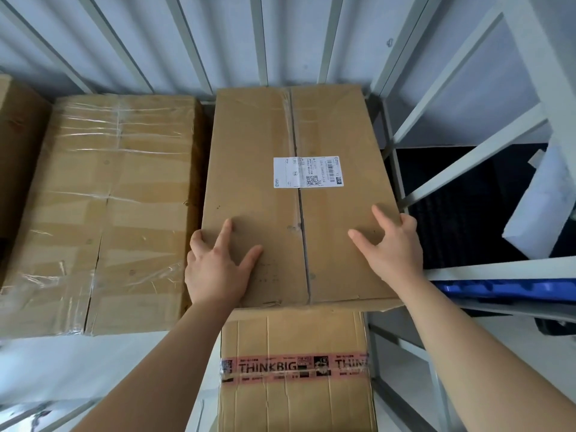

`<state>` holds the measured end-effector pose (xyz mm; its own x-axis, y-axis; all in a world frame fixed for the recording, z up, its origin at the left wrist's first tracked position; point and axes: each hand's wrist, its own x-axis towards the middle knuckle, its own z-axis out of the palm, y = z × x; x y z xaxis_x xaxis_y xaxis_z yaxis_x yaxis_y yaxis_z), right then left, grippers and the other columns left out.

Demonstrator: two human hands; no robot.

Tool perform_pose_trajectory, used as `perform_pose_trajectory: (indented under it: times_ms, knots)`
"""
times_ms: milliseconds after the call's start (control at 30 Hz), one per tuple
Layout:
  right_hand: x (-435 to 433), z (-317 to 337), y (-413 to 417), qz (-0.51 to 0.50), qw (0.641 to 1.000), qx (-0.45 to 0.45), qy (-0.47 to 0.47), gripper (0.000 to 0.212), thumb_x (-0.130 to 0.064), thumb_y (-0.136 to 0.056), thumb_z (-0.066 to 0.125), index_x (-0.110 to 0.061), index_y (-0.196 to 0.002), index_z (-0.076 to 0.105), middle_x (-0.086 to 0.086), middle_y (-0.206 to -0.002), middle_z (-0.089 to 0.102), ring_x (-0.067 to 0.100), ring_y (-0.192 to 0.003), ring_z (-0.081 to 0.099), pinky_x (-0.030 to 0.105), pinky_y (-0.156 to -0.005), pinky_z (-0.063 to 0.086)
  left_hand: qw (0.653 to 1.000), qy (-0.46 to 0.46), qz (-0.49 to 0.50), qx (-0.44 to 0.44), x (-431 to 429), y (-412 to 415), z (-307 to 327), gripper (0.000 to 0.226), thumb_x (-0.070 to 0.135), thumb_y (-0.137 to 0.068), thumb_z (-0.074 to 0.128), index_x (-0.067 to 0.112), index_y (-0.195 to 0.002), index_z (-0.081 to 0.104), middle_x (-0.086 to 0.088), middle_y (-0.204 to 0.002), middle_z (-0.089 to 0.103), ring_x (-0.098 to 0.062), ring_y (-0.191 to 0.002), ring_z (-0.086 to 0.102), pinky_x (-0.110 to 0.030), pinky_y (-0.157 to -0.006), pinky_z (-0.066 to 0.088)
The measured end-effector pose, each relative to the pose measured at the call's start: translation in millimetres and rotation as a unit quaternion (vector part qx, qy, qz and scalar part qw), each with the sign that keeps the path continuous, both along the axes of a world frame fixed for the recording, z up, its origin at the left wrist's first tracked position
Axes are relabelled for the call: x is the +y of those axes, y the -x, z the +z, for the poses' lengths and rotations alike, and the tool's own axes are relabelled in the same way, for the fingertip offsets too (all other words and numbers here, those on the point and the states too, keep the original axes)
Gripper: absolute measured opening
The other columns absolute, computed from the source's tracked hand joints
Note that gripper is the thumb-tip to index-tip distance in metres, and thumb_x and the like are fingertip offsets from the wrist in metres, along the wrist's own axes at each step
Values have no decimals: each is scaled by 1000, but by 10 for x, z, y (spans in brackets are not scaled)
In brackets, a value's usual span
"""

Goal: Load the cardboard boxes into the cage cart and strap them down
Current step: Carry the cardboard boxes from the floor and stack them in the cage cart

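Head view, close above — looking steeply down, cage cart ahead

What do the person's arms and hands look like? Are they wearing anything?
The left hand and right hand are bare: no gloves, rings or watch. The arms are bare too, with no sleeves in view.
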<state>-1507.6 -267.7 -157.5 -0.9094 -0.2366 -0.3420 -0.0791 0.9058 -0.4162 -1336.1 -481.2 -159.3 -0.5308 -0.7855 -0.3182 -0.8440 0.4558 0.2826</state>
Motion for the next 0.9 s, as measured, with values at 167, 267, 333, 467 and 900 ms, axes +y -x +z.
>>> perform_pose_trajectory:
  times_ms: [167,267,333,467,900]
  knots:
    - [17,40,-8,21,1000,-9,-11,79,-67,-80,52,-35,-147,25,17,-149,20,35,-132,34,48,-104,39,999,-23,-14,-18,-1,-12,52,85,76,-78,44,40,-149,13,-18,-151,20,-38,-134,31,-48,-104,34]
    - [19,67,1,19,999,-30,-9,82,-67,-79,54,-36,-147,22,16,-150,21,35,-133,32,52,-104,37,997,-67,4,-27,-51,-22,83,93,79,-73,48,44,-148,6,-17,-152,21,-38,-135,31,-50,-101,38]
    - [26,78,19,6,999,-41,11,82,-66,-77,58,-37,-147,24,12,-147,24,33,-130,36,51,-103,39,996,-80,12,-22,-68,-24,91,95,80,-70,51,45,-147,8,-15,-148,27,-37,-131,36,-48,-97,42]
    - [23,100,-14,-38,997,-40,60,78,-61,-75,64,-36,-143,36,7,-144,30,28,-125,44,47,-100,43,998,-61,20,-6,-14,-57,103,96,80,-68,53,43,-147,14,-14,-145,32,-35,-128,41,-46,-95,43]
    - [33,557,-381,-55,996,36,65,67,-63,-72,65,-40,-133,49,6,-144,35,27,-126,44,50,-100,42,996,-45,50,52,127,-500,433,95,86,-61,50,48,-143,22,-10,-140,38,-32,-123,47,-47,-91,49]
